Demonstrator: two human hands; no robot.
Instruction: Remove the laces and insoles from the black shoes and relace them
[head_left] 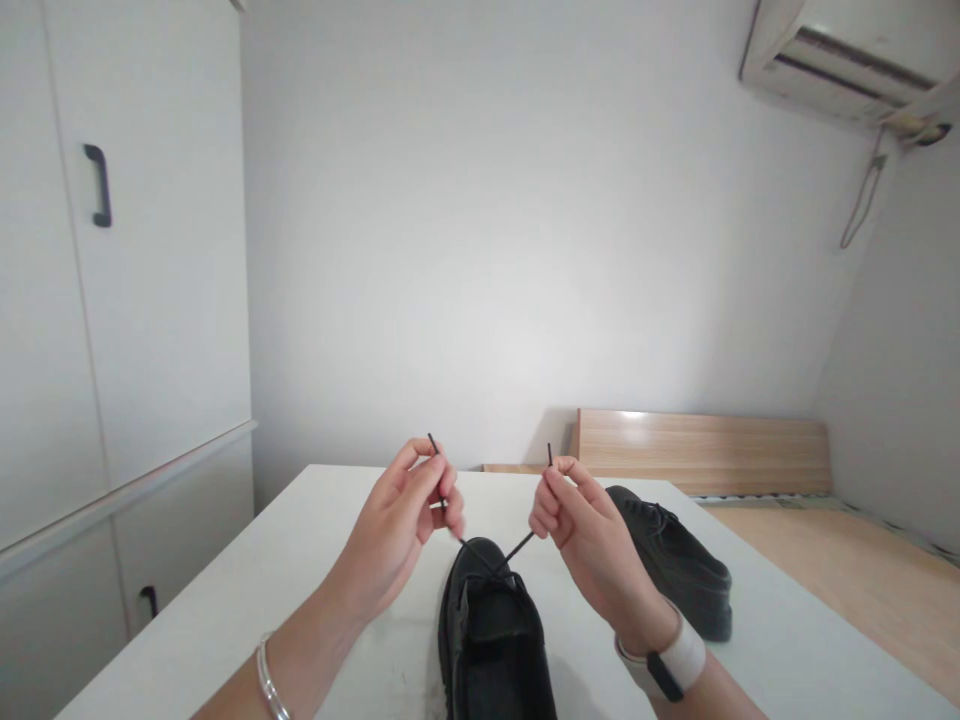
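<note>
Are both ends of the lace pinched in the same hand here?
No, the left hand pinches one end of the black lace while the right hand pinches the other.

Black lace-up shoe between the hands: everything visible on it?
The black, leather-looking lace-up shoe stands on the white tabletop, rounded toe pointing away; the frame cuts off its heel. Its opening shows a dark interior. The thin black lace has no bow; its ends rise from the front of the opening in a V, one pinched by the left hand, the other by the right hand. Any knot is too small to tell.
</note>
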